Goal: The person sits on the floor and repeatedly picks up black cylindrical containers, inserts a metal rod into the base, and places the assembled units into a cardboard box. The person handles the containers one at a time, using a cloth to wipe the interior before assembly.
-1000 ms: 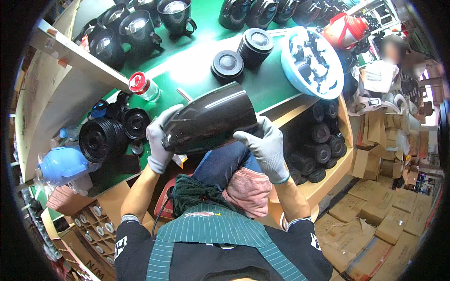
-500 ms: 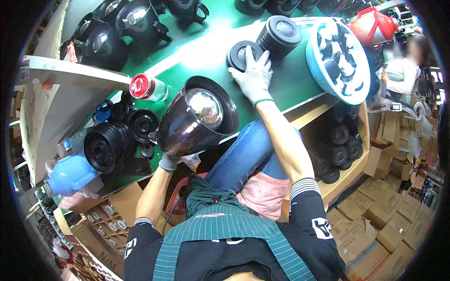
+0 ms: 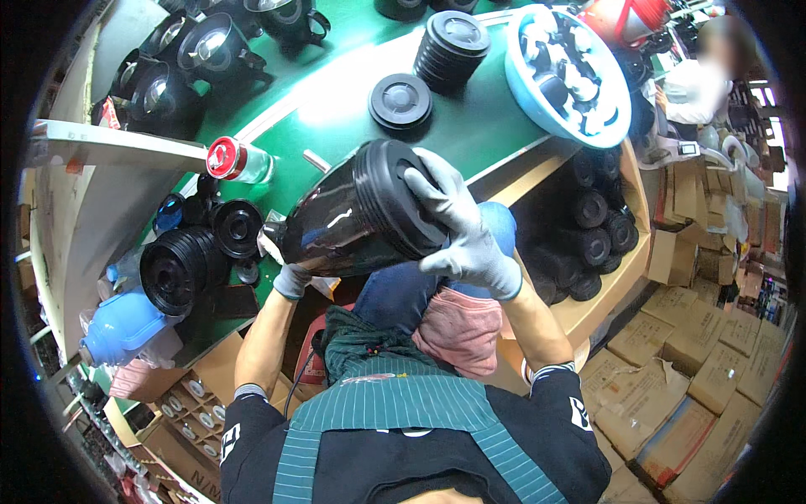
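Observation:
A glossy black jug body (image 3: 327, 231) lies tilted on its side above my lap. My left hand (image 3: 294, 281), in a grey glove, holds it from below at its narrower end; most of those fingers are hidden beneath it. On its wide end sits a ridged black round cap (image 3: 401, 193). My right hand (image 3: 470, 239), gloved too, grips this cap with thumb and fingers spread around its rim. Beyond the jug, a low pile of black round caps (image 3: 400, 99) and a taller stack of black caps (image 3: 453, 50) stand on the green table (image 3: 336, 118).
A blue basin (image 3: 620, 113) of black and white parts stands at the far right. Left are a red-lidded jar (image 3: 243, 160), stacked black discs (image 3: 168, 273) and a light blue bottle (image 3: 126, 323). A carton (image 3: 634, 269) of black round parts is right. Someone works far right.
My right hand has left the low pile and come down to the jug with a cap. The jug's open end, with its silvery liner showing, is now covered by that cap.

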